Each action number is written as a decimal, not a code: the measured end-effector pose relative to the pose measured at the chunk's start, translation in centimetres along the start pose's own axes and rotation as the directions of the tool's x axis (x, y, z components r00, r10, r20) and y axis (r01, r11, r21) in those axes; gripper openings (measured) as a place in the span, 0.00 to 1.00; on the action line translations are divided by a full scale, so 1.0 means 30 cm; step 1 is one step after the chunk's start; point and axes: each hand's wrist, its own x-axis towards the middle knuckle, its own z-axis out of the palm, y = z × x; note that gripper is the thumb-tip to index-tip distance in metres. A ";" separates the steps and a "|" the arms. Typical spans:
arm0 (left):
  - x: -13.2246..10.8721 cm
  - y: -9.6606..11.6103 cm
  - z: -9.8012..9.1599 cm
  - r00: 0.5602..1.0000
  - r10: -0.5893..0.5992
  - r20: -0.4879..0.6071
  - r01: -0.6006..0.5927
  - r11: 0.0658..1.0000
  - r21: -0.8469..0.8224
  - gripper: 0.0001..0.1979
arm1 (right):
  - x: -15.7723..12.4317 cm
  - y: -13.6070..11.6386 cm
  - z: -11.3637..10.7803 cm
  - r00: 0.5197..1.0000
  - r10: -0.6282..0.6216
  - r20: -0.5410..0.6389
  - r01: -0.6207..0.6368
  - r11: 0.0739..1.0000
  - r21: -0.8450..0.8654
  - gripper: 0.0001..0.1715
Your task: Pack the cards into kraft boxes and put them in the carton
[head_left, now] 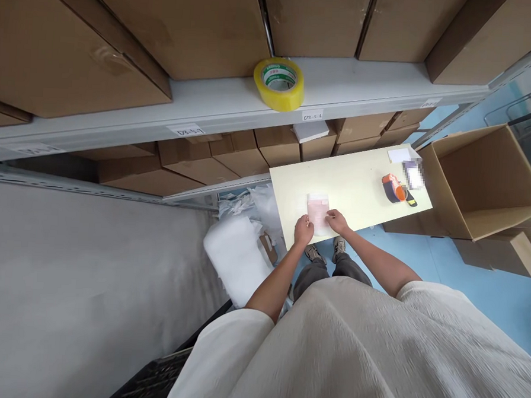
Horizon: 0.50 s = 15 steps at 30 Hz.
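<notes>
A flat pink and white packet (318, 212) lies on the pale tabletop near its front edge; its exact kind is too small to make out. At the packet's left edge my left hand (303, 231) is closed, with the fingers curled and the thumb pressed in. My right hand (337, 221) pinches the packet's right edge between thumb and fingers. Farther right on the same table are an orange and dark blue tape dispenser (393, 188) and a black and yellow tool (410, 199) beside it.
Ahead runs a grey shelf (365, 76) with cardboard boxes (317, 20) and a yellow tape roll (279, 84). A large open carton (493, 181) adjoins the table (351, 174) at right. White wrapped bundles (238, 257) lie at left below the table.
</notes>
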 end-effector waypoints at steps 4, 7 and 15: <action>0.018 -0.011 -0.028 0.993 -0.023 -0.112 0.026 0.999 0.024 0.24 | -0.007 -0.010 -0.003 1.000 0.007 0.009 -0.007 1.000 -0.004 0.18; 0.034 -0.013 -0.050 0.984 -0.085 -0.158 0.090 0.996 0.022 0.23 | -0.014 -0.019 -0.006 1.000 0.013 0.019 -0.013 1.000 -0.011 0.19; 0.051 0.018 -0.076 0.964 -0.258 -0.068 0.257 0.966 -0.027 0.23 | -0.016 -0.033 -0.007 0.999 0.031 0.023 -0.031 0.999 -0.006 0.21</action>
